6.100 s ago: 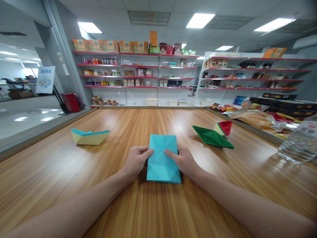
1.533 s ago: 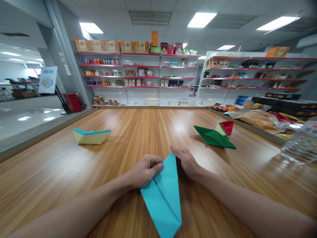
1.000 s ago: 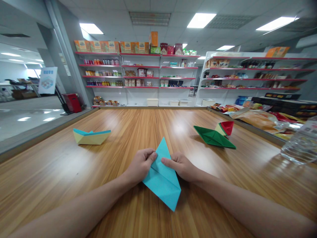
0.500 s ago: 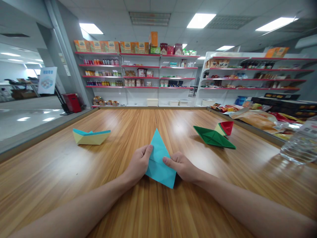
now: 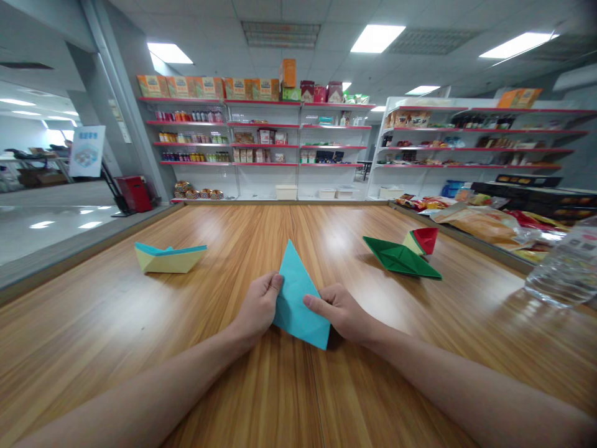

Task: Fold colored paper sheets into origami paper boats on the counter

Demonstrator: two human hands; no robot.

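A folded sheet of light blue paper (image 5: 301, 305), shaped like a kite with its sharp tip pointing away from me, is between my hands above the table. My left hand (image 5: 261, 302) is closed on its left edge, thumb on top. From the right, my right hand (image 5: 338, 311) pinches the opposite edge, with the thumb lying across the face of the paper. The other fingers of both hands are mostly hidden behind the sheet or curled away from view.
On the wooden table (image 5: 224, 386), a yellow and blue paper boat (image 5: 170, 260) stands at left. A green folded paper piece (image 5: 403, 258) and a red and cream one (image 5: 423, 241) lie at right. A clear plastic bottle (image 5: 562, 274) and snack packets (image 5: 489, 227) are along the right side.
The blue paper has tilted slightly, and the crease line across its middle no longer shows. Both hands keep their hold in nearly the same place. The view has shifted a little.
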